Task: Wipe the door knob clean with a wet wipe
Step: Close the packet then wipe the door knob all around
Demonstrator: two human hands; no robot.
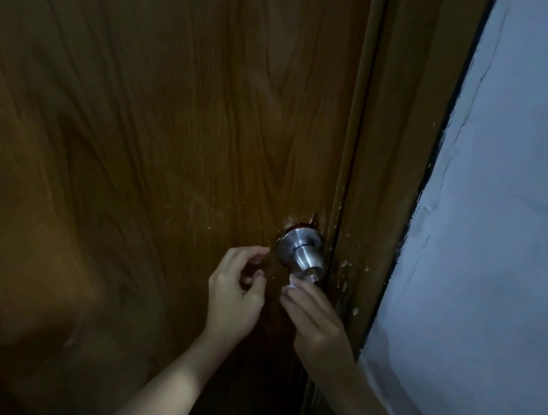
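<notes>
A silver metal door knob (301, 252) sticks out of a brown wooden door (158, 124) near its right edge. My right hand (315, 319) is just below the knob, its fingertips pinching a small pale wet wipe (294, 283) against the knob's lower front. Most of the wipe is hidden by the fingers. My left hand (238, 289) hovers to the left of the knob with its fingers curled and apart. It holds nothing and its fingertips are close to the knob's base plate.
The brown door frame (382, 186) runs along the right of the door, with chipped pale marks near the knob. Beyond it is a pale blue-grey wall (504, 235). The scene is dim.
</notes>
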